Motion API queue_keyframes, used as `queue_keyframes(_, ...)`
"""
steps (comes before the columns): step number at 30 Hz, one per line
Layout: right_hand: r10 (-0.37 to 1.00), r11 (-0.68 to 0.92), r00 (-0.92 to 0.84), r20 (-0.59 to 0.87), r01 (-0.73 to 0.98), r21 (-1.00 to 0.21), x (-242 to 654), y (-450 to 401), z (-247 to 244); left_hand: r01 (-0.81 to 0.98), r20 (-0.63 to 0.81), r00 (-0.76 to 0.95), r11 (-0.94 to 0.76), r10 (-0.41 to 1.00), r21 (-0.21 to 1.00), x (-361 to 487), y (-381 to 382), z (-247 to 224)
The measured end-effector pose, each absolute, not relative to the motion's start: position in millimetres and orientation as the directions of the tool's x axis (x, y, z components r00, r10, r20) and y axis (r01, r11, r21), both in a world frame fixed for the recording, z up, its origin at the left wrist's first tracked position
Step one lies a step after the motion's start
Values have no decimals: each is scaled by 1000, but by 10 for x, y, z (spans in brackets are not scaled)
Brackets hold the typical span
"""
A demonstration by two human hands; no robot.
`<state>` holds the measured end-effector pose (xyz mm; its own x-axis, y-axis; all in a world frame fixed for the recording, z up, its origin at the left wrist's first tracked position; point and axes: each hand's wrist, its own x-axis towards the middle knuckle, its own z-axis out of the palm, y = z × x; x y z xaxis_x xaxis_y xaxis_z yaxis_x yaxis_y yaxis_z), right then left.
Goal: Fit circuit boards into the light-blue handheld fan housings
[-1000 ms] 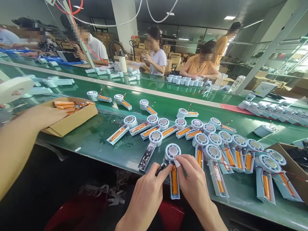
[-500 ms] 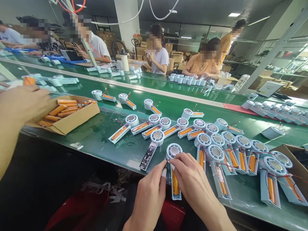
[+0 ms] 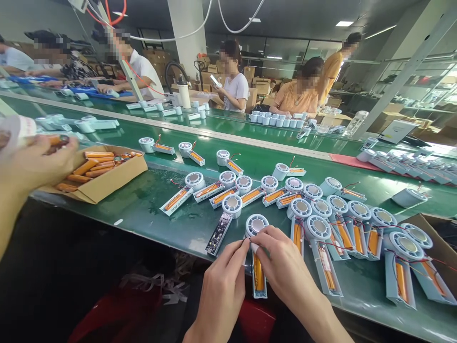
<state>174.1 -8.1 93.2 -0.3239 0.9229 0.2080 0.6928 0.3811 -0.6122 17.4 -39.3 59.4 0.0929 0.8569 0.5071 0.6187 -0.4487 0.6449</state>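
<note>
A light-blue handheld fan point(image 3: 256, 225) lies at the bench's front edge, its open handle showing an orange battery point(image 3: 259, 274). Over the neck of this fan, my left hand point(image 3: 223, 281) and my right hand point(image 3: 283, 267) meet, thumbs and forefingers pinched together. A tiny dark bit shows between the fingertips, too small to name; the fingers cover the rest. White covering shows on a right fingertip. Left of my hands lies another fan point(image 3: 232, 206) with a dark circuit board point(image 3: 218, 233) on its handle. Several similar fans point(image 3: 319, 227) with orange batteries and thin wires crowd the right side.
A cardboard box of orange batteries point(image 3: 117, 177) stands at left, beside a co-worker's hand point(image 3: 46, 159) holding a battery. A second cardboard box point(image 3: 433, 238) is at the right edge. Beyond runs a green conveyor point(image 3: 200, 128), with several people working on its far side.
My hands stay pinched at the same fan, fingertips slightly shifted. The co-worker's hand at left has moved a little down and right with a battery. A person across now holds up a white object.
</note>
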Motion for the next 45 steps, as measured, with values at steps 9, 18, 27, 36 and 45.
queue_keyframes(9, 888, 418, -388, 246, 459, -784, 1898, 34, 876, 406, 267, 205, -330, 942, 852, -4, -237, 729)
queue_keyframes(18, 862, 491, -412, 296, 529, -693, 1907, 36, 873, 410, 251, 252, -338, 935, 847, -43, -198, 734)
queue_keyframes(27, 842, 519, -481, 245, 595, -613, 1898, 37, 996, 434, 268, 314, -389, 911, 812, -72, -158, 737)
queue_keyframes(36, 869, 431, -444, 220, 458, -777, 1968, 1, 883, 420, 199, 252, -293, 947, 859, -44, -190, 788)
queue_keyframes(45, 911, 404, -294, 289, 492, -771, 1790, 35, 843, 445, 298, 158, -338, 941, 829, -26, -141, 652)
